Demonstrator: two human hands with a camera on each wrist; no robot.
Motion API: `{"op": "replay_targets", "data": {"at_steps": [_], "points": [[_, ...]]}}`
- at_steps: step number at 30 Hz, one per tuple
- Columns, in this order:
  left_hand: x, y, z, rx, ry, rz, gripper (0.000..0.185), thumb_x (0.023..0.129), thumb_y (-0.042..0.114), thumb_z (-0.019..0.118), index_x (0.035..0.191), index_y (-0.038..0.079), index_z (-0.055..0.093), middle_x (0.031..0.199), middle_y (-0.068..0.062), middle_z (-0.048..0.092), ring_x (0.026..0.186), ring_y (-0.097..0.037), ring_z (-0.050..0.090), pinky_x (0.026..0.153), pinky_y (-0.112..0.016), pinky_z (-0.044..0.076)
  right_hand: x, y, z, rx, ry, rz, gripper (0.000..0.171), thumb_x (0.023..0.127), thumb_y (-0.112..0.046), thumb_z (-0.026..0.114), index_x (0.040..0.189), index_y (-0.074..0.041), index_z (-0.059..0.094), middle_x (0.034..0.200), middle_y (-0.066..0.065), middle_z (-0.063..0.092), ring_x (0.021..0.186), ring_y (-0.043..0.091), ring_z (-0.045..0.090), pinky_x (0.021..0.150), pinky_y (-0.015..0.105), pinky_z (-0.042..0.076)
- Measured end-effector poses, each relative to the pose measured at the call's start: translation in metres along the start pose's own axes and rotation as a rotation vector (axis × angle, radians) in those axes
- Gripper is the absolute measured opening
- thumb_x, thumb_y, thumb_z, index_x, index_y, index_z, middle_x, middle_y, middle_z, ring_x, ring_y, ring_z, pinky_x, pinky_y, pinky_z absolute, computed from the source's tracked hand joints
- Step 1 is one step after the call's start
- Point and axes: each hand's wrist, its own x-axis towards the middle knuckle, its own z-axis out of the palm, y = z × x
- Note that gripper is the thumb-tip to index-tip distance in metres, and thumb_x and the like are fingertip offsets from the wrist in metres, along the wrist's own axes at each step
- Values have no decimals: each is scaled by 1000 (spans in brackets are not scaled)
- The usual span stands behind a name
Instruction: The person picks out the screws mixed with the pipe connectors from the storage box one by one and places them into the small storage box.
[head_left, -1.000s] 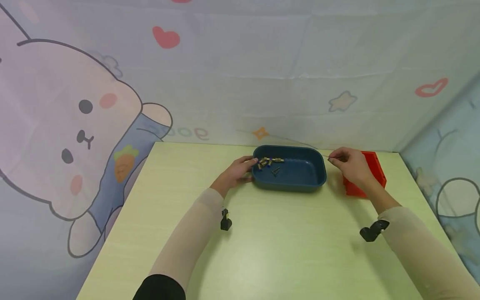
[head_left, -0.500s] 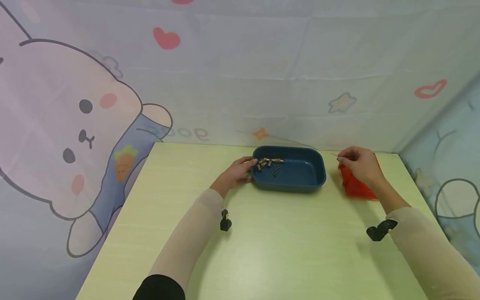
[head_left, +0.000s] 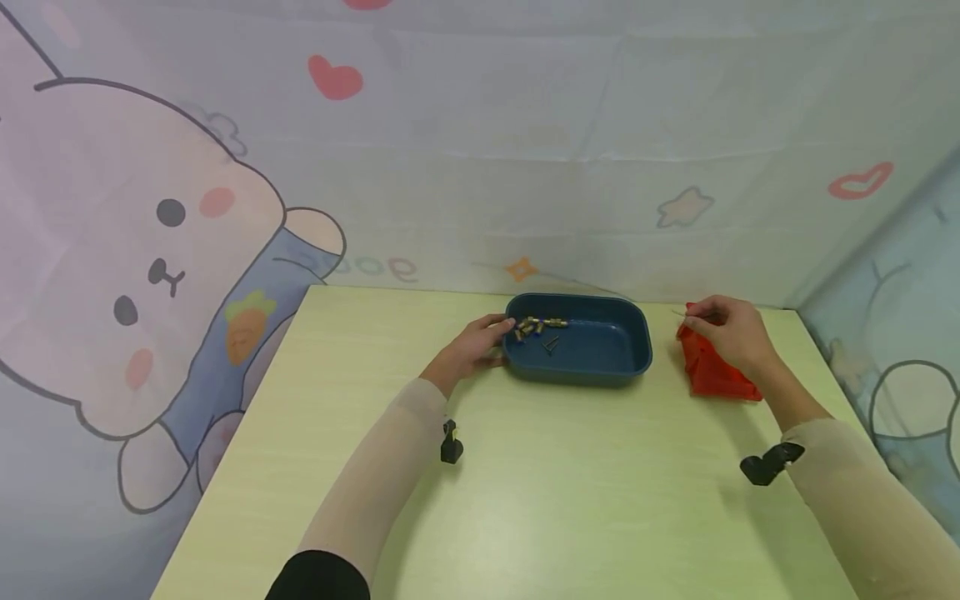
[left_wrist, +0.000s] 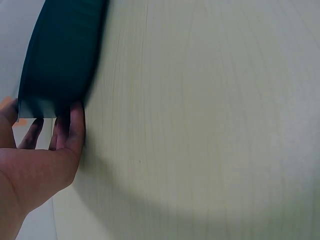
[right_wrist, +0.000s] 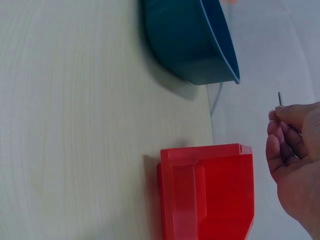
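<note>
My left hand [head_left: 474, 343] grips the left end of a dark blue plastic basin [head_left: 581, 373], thumb at the rim and fingers along the outer wall. Several small brass-coloured fittings [head_left: 527, 327] with blue parts lie at the basin's left side, beside a few thin screws [head_left: 551, 342]. My right hand [head_left: 727, 332] pinches a screw [right_wrist: 280, 98] between thumb and fingertips, its threaded end sticking out. In the head view this hand overlaps the back of a red plastic bin [head_left: 716, 379]. The right wrist view shows the hand beside the bin's open top.
Both containers stand near the back of a pale wooden table [head_left: 540, 483], the red bin to the right of the blue basin. Behind the table hangs a printed cloth [head_left: 480, 167], with another cloth at the right [head_left: 900, 333].
My right hand has moved right, away from the basin's right end and over the red bin, still pinching the screw. The left hand and basin have stayed in place.
</note>
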Motion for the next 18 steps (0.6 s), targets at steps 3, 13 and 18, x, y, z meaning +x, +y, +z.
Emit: {"op": "replay_targets", "data": {"at_steps": [3, 13, 18], "points": [[0, 1, 2, 7, -3, 3, 61, 111, 35, 60, 164, 15, 40, 155, -16, 52, 143, -31, 51, 108, -48, 54, -3, 3, -4, -2, 0, 18, 26, 108, -27, 67, 118, -3, 71, 114, 16, 71, 102, 24, 61, 79, 18, 49], [0, 1, 1, 9, 1, 0, 60, 111, 35, 59, 164, 15, 39, 155, -17, 51, 144, -32, 50, 108, -48, 53, -3, 16, -9, -5, 21, 43, 32, 108, -30, 65, 121, -2, 69, 119, 19, 69, 106, 28, 59, 78, 17, 48], [1, 1, 1, 16, 13, 3, 59, 112, 35, 58, 164, 15, 40, 154, -16, 52, 143, -31, 50, 107, -47, 55, -1, 21, -13, -4, 12, 76, 34, 110, -31, 62, 125, -1, 67, 124, 21, 66, 110, 30, 58, 81, 21, 47]]}}
